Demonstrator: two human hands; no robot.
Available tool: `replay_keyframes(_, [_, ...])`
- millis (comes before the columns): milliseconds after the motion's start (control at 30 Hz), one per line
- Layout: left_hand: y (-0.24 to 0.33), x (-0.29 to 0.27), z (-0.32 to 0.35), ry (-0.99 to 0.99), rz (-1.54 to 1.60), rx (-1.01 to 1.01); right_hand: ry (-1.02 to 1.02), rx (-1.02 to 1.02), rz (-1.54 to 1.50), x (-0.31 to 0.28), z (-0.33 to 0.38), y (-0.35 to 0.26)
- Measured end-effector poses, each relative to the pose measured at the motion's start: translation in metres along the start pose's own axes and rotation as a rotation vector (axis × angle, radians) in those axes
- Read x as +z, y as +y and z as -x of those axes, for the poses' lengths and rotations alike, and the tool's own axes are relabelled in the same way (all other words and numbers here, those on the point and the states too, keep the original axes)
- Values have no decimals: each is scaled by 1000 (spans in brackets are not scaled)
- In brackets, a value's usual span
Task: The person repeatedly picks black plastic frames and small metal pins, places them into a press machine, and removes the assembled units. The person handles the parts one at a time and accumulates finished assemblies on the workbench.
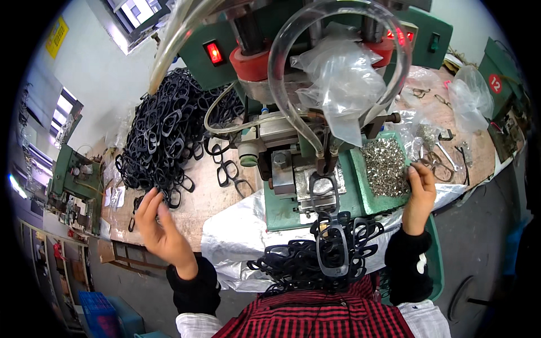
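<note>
My left hand (163, 231) is raised with its fingers stretched out and apart, beside the near edge of a big heap of black eyeglass frames (169, 121). Nothing shows in it. At the right rim of a green tray (366, 207) my right hand (421, 197) has its fingers bent together; whatever they may pinch is too small to make out. Small metal pieces (384, 169) fill that tray. Between my hands, a greyish eyeglass frame (345, 256) reaches from under the head of a green bench machine (282, 211) toward me. More black frames (287, 256) are piled close to my body.
Loose frames (228, 173) lie left of the machine. A clear hose (276, 84) loops in front, next to a crumpled plastic bag (344, 73). Right of the tray are a wrench (448, 156) and eyeglass parts. Silvery sheeting (234, 236) covers the table's front edge. A green bin (433, 259) stands below.
</note>
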State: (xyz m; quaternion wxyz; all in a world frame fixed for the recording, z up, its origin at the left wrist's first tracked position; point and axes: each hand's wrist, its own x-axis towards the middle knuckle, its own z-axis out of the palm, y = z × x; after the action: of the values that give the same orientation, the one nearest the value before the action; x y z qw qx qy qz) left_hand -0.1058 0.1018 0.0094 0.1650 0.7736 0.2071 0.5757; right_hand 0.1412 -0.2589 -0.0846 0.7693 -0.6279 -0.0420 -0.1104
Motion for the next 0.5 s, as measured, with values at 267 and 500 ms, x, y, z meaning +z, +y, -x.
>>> replay_keyframes(267, [-66, 105, 37, -767, -460, 211, -119, -60, 172, 60, -13, -6])
replay_keyframes(500, [-95, 128, 35, -504, -85, 189, -124, -56, 261, 11, 17, -30])
